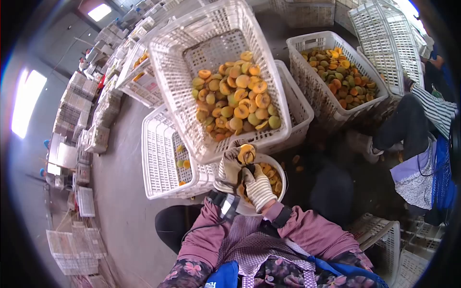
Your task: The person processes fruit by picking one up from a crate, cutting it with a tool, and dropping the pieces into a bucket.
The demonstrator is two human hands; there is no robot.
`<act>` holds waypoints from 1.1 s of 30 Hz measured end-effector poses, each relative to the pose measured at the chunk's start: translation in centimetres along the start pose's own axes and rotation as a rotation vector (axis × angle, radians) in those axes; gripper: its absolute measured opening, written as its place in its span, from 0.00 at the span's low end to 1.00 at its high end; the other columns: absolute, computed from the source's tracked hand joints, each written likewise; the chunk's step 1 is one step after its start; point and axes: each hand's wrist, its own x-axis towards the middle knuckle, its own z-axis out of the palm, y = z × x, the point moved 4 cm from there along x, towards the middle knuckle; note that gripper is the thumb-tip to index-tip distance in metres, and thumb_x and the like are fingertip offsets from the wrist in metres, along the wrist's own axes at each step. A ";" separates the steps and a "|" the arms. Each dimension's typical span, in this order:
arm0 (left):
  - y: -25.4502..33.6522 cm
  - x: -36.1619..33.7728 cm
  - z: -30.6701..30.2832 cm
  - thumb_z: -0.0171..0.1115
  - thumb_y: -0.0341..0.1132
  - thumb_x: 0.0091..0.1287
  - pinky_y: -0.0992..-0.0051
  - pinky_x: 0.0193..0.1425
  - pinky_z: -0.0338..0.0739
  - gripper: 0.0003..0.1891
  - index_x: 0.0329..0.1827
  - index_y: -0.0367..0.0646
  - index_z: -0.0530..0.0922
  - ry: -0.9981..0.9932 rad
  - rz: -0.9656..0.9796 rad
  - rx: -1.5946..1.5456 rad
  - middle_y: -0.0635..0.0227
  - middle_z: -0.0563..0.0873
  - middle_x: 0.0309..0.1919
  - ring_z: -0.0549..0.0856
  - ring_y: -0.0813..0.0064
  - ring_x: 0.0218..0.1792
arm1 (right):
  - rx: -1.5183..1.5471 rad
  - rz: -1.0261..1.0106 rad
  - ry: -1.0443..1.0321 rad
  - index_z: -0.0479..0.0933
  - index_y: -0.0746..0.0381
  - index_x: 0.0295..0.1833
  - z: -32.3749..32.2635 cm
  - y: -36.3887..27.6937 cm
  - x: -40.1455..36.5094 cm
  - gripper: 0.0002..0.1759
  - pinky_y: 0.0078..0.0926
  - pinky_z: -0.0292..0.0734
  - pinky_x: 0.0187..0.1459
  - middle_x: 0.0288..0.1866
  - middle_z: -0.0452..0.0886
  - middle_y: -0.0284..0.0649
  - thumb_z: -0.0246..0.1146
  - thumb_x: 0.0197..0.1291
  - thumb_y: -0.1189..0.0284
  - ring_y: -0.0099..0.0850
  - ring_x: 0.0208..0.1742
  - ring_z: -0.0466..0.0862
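My left hand (230, 166), in a pale work glove with dark stains, grips a cut orange-yellow apricot half (247, 153), its hollow side facing up. Close beside it, my right hand (259, 188), in a striped white glove, is closed with a small dark tool (250, 168) at its fingertips; the tool's exact kind is hard to make out. Both hands are over a white bucket (284, 185) with apricot pieces (270, 174) inside. Just beyond is a large tilted white crate (165, 81) with many halved apricots (235, 96), some greenish.
A lower white crate (156, 158) with a few fruits stands at left. Another crate (331, 115) of apricots is at right. A person in a striped sleeve (436, 106) sits at far right. Stacked crates (72, 103) line the left. Fruit pieces (296, 159) lie on the floor.
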 end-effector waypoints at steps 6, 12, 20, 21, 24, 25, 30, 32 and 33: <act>-3.0 -4.5 0.5 0.49 0.30 0.66 0.75 0.45 0.77 0.12 0.51 0.37 0.70 0.362 -0.556 -0.962 0.61 0.79 0.44 0.81 0.70 0.42 | -0.377 0.032 -0.083 0.68 0.65 0.54 0.4 -1.5 -2.3 0.24 0.42 0.71 0.43 0.40 0.78 0.58 0.49 0.63 0.56 0.53 0.44 0.78; -7.5 -6.4 -0.5 0.43 0.30 0.70 0.71 0.57 0.74 0.19 0.64 0.35 0.61 0.331 -0.467 -0.626 0.56 0.73 0.55 0.76 0.66 0.55 | -0.527 0.024 -0.110 0.69 0.68 0.51 0.4 -3.0 -3.0 0.21 0.40 0.73 0.41 0.38 0.79 0.58 0.51 0.64 0.60 0.53 0.42 0.79; -3.4 -6.7 -1.1 0.46 0.36 0.70 0.73 0.44 0.73 0.15 0.55 0.38 0.67 0.352 -0.065 -0.456 0.61 0.76 0.42 0.76 0.72 0.41 | -0.264 0.018 -0.254 0.71 0.70 0.43 2.2 1.1 -3.0 0.24 0.44 0.74 0.39 0.32 0.77 0.62 0.46 0.65 0.57 0.56 0.40 0.78; -2.6 -6.5 -1.2 0.46 0.36 0.70 0.73 0.44 0.73 0.15 0.55 0.38 0.67 0.333 -0.073 -0.456 0.61 0.76 0.42 0.76 0.72 0.41 | -0.351 -0.003 -0.283 0.71 0.70 0.44 2.1 0.3 -3.2 0.24 0.44 0.74 0.39 0.32 0.77 0.62 0.46 0.65 0.56 0.56 0.40 0.78; -2.3 -6.1 -1.7 0.49 0.40 0.69 0.77 0.33 0.75 0.12 0.46 0.41 0.73 0.296 -0.235 -0.647 0.66 0.79 0.27 0.79 0.75 0.28 | -0.360 0.064 -0.373 0.72 0.70 0.43 2.3 0.7 -3.6 0.26 0.42 0.75 0.38 0.30 0.78 0.59 0.46 0.65 0.55 0.53 0.37 0.80; -3.0 -6.4 -2.1 0.49 0.40 0.69 0.77 0.33 0.75 0.12 0.46 0.41 0.73 0.302 -0.244 -0.646 0.66 0.79 0.27 0.79 0.75 0.28 | -0.303 0.170 -0.443 0.72 0.70 0.43 2.7 1.6 -3.9 0.26 0.41 0.75 0.36 0.28 0.78 0.57 0.46 0.65 0.54 0.52 0.34 0.81; -5.3 -7.5 -3.5 0.47 0.43 0.71 0.77 0.31 0.77 0.14 0.44 0.42 0.75 0.422 -0.545 -0.758 0.68 0.81 0.29 0.82 0.75 0.29 | 0.257 0.658 -0.581 0.74 0.55 0.35 2.3 -2.6 -6.5 0.20 0.15 0.58 0.12 0.16 0.66 0.26 0.54 0.60 0.48 0.18 0.10 0.62; -4.1 -5.3 -5.4 0.45 0.46 0.70 0.77 0.33 0.78 0.16 0.42 0.43 0.75 0.711 -0.359 -1.202 0.67 0.82 0.31 0.83 0.73 0.31 | 0.379 0.799 -0.614 0.72 0.55 0.32 2.0 -3.0 -7.5 0.21 0.17 0.58 0.13 0.15 0.65 0.26 0.53 0.60 0.47 0.20 0.10 0.62; -3.0 -3.4 -6.5 0.45 0.46 0.70 0.77 0.33 0.78 0.16 0.42 0.43 0.75 0.712 -0.341 -1.210 0.67 0.82 0.31 0.83 0.73 0.31 | 0.535 0.807 -0.602 0.71 0.55 0.31 2.2 -2.8 -7.8 0.21 0.18 0.57 0.13 0.14 0.65 0.26 0.53 0.60 0.47 0.21 0.10 0.62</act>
